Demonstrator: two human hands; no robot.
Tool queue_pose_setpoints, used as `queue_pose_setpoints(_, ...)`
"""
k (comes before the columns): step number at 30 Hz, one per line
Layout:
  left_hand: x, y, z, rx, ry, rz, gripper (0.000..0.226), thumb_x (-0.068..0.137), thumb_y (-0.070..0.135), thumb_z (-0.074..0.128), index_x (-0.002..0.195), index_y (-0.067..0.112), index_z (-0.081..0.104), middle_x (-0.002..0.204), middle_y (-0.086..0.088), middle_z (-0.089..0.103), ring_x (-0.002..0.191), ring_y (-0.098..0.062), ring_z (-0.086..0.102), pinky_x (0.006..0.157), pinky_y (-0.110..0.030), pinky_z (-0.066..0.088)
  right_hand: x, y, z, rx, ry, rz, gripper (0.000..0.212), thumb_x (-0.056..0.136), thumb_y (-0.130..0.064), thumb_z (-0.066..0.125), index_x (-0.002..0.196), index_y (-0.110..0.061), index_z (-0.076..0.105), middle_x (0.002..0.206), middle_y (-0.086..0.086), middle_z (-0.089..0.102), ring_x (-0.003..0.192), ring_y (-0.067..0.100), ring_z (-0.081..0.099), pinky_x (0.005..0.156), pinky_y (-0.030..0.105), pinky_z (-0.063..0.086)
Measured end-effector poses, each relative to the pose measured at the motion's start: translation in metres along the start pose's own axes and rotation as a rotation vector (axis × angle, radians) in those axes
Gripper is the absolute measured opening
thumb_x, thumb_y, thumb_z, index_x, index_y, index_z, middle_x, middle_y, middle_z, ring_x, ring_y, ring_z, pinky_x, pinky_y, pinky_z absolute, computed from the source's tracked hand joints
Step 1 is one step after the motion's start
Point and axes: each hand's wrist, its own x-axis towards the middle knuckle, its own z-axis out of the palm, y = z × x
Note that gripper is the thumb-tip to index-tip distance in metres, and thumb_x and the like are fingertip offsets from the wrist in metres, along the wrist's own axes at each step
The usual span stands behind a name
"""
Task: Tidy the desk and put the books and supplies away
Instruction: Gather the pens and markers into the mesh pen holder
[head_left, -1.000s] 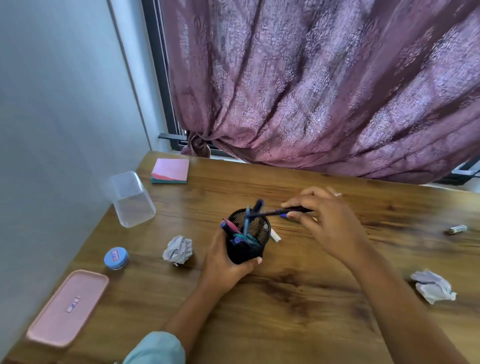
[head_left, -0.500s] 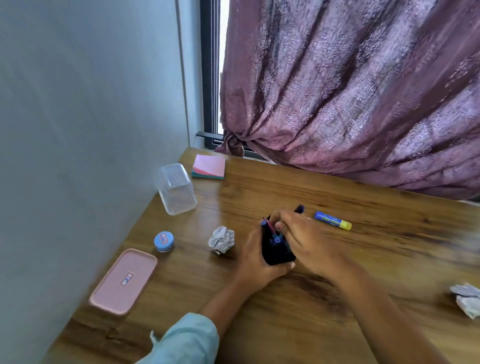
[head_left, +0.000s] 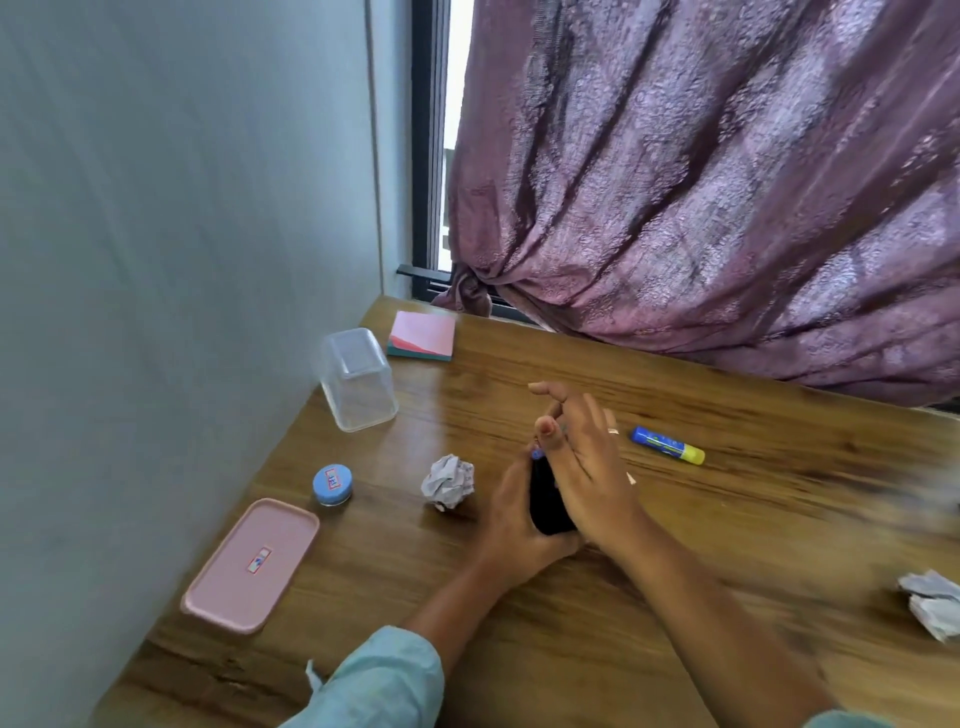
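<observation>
Two hands flank the pen cup (head_left: 545, 501) — left hand (head_left: 511, 525) grips it, right hand (head_left: 589, 467) (straight-fingered) empty.

Desk (head_left: 727, 545) is showing brown wood grain, smooth, semi-gloss, picking up window glare behind the pen holder (head_left: 545, 499). Pen holder is reading black and matt. It's mostly covered, so texture isn't resolvable.

Paper ball (head_left: 448, 482) just left of the pen holder is looking like rough, creased white paper. Second paper ball (head_left: 932, 605), far right of it, is looking the same.

Container (head_left: 357, 379), back-left of the pen holder, is showing clear smooth plastic. Sticky pad (head_left: 423, 333) further back is looking like matt paper.

Jar (head_left: 332, 483), left of the pen holder, is wearing a glossy blue plastic lid. Pink case (head_left: 250, 564), front-left, is showing smooth satin plastic. Glue stick (head_left: 667, 445), right of the pen holder, is showing glossy plastic.

Curtain (head_left: 701, 182), beyond the pen holder, is showing mauve patterned cloth with a slight sheen. Sleeve (head_left: 384, 680), in front of it, is showing matt pale cloth.
</observation>
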Motion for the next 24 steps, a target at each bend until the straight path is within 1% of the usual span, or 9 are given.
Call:
queue_pose_setpoints(2,0.0,-0.002,0.001,-0.006,-0.007,-0.018,0.078,0.062,0.035,0.083,0.129,0.022,0.046,0.119,0.011,0.057,0.109,0.003,0.054,0.088,-0.021,0.047,-0.005,0.003,-0.005,-0.001,0.059,0.023,0.05,0.091,-0.066,0.023,0.127,-0.039,0.044,0.1,-0.017,0.049,0.104,-0.004,0.043,0.09,0.004,0.026)
queue_pose_setpoints(6,-0.001,0.002,0.001,-0.005,0.004,-0.017,0.077,0.056,0.05,0.077,0.123,0.032,0.044,0.113,0.02,0.055,0.106,0.014,0.049,0.082,-0.003,0.038,-0.022,0.013,-0.017,-0.019,0.153,0.103,0.052,0.091,-0.066,0.028,0.13,-0.035,0.041,0.114,-0.011,0.048,0.113,-0.008,0.036,0.094,0.004,0.023)
queue_pose_setpoints(9,-0.001,0.004,0.002,-0.014,0.001,-0.019,0.075,0.053,0.053,0.075,0.119,0.042,0.042,0.114,0.021,0.056,0.106,0.009,0.052,0.085,-0.009,0.041,-0.038,0.022,-0.028,-0.045,0.097,0.189,0.06,0.085,-0.072,0.037,0.135,-0.04,0.032,0.13,-0.008,0.043,0.125,0.0,0.032,0.101,0.004,0.017)
queue_pose_setpoints(11,-0.001,0.006,0.004,-0.013,0.002,-0.028,0.073,0.05,0.056,0.073,0.115,0.044,0.042,0.111,0.02,0.057,0.103,0.008,0.053,0.083,-0.009,0.041,-0.048,0.023,-0.036,-0.037,0.035,0.248,0.069,0.078,-0.074,0.048,0.137,-0.046,0.025,0.138,-0.009,0.034,0.131,-0.006,0.021,0.101,0.0,0.011)
queue_pose_setpoints(13,-0.002,0.008,0.007,-0.019,-0.002,-0.034,0.07,0.048,0.059,0.071,0.11,0.043,0.044,0.107,0.019,0.058,0.099,0.01,0.053,0.079,-0.005,0.039,-0.056,0.022,-0.043,0.011,0.01,0.298,0.08,0.072,-0.068,0.06,0.138,-0.049,0.019,0.141,-0.014,0.026,0.132,-0.013,0.012,0.102,0.0,0.012)
queue_pose_setpoints(15,-0.002,0.012,0.014,-0.028,-0.01,-0.042,0.065,0.047,0.061,0.069,0.105,0.044,0.045,0.106,0.015,0.06,0.097,0.007,0.055,0.076,-0.01,0.042,-0.063,0.023,-0.05,0.052,0.03,0.344,0.097,0.07,-0.058,0.071,0.145,-0.045,0.011,0.147,-0.016,0.019,0.136,-0.011,0.009,0.108,0.006,0.015)
queue_pose_setpoints(18,-0.001,0.023,0.032,-0.059,-0.027,-0.022,0.065,0.048,0.059,0.07,0.106,0.04,0.047,0.102,0.014,0.06,0.093,0.01,0.056,0.071,-0.015,0.042,-0.069,0.022,-0.065,0.084,0.012,0.423,0.118,0.068,-0.046,0.081,0.144,-0.046,-0.009,0.15,-0.027,0.009,0.138,-0.01,0.006,0.099,-0.002,0.01)
queue_pose_setpoints(21,-0.002,0.038,0.054,-0.08,-0.092,0.042,0.067,0.051,0.052,0.072,0.113,0.037,0.051,0.103,0.014,0.061,0.095,0.007,0.058,0.073,-0.018,0.046,-0.075,0.023,-0.08,0.022,0.02,0.438,0.126,0.066,-0.041,0.084,0.144,-0.044,-0.014,0.15,-0.021,0.021,0.138,-0.001,0.016,0.097,-0.005,0.01)
queue_pose_setpoints(24,-0.002,0.051,0.075,-0.099,-0.155,0.068,0.063,0.049,0.049,0.073,0.106,0.057,0.048,0.099,0.014,0.065,0.09,0.003,0.062,0.072,-0.026,0.051,-0.089,0.026,-0.097,-0.018,0.067,0.457,0.124,0.066,-0.036,0.085,0.147,-0.04,-0.008,0.141,-0.011,0.036,0.131,0.0,0.025,0.095,-0.006,0.013)
